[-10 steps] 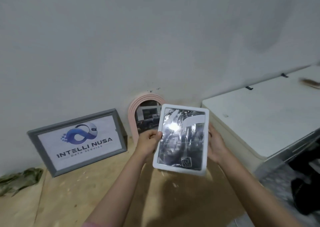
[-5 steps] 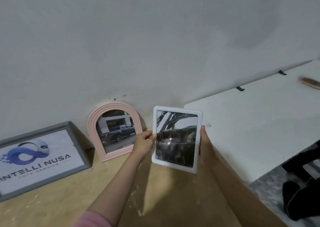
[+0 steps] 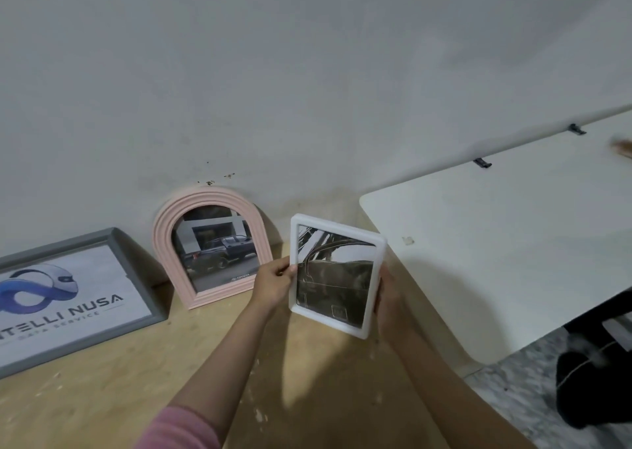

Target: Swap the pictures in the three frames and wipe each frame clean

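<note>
I hold a white rectangular frame upright above the wooden surface, its dark car picture facing me. My left hand pinches its left edge and my right hand grips its right edge from behind. A pink arched frame with a pickup-truck picture leans on the wall just left of my left hand. Further left a grey frame with a blue logo print leans on the wall, cut off by the image edge.
A wooden board forms the work surface under the frames. A white table top stands to the right, close to my right hand. Dark objects lie on the floor at the lower right. The white wall rises behind.
The white frame has turned more upright and moved right and slightly away from the pink frame; the view has shifted right, so the grey frame is now cut off.
</note>
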Demonstrator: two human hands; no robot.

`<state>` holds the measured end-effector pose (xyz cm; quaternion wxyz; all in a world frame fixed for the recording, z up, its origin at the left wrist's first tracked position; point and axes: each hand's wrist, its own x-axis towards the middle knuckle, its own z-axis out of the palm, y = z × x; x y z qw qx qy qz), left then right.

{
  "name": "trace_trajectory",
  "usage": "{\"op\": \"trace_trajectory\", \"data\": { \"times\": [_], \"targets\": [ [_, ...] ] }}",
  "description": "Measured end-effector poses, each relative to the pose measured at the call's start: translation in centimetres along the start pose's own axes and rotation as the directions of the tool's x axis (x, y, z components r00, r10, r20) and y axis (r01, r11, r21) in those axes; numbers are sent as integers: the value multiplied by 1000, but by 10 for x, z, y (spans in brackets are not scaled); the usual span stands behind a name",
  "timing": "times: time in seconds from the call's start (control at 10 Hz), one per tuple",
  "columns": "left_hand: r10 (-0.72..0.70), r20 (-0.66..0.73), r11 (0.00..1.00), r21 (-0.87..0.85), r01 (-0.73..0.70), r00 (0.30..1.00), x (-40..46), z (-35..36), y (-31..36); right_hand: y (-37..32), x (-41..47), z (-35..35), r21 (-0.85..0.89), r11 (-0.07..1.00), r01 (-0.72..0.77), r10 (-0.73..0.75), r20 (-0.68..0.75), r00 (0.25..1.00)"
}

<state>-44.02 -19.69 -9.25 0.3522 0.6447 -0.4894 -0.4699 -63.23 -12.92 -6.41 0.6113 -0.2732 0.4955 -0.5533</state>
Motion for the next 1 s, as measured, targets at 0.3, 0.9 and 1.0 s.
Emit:
{"op": "trace_trajectory", "data": {
  "times": [0.3,0.9,1.0],
  "targets": [
    [47,-30,994,101,-43,998,-10,0,-3,41,3,-7,-208,971,-116,49,-305,951],
    [-89,-120,990,94,101,989,-44,-8,-7,43,-22,13,-283,956,-78,-96,-551,829],
    [-93,-153,991,82,106,984,-55,-20,-10,54,-31,23,-355,929,-105,-145,-610,779]
  ]
}}
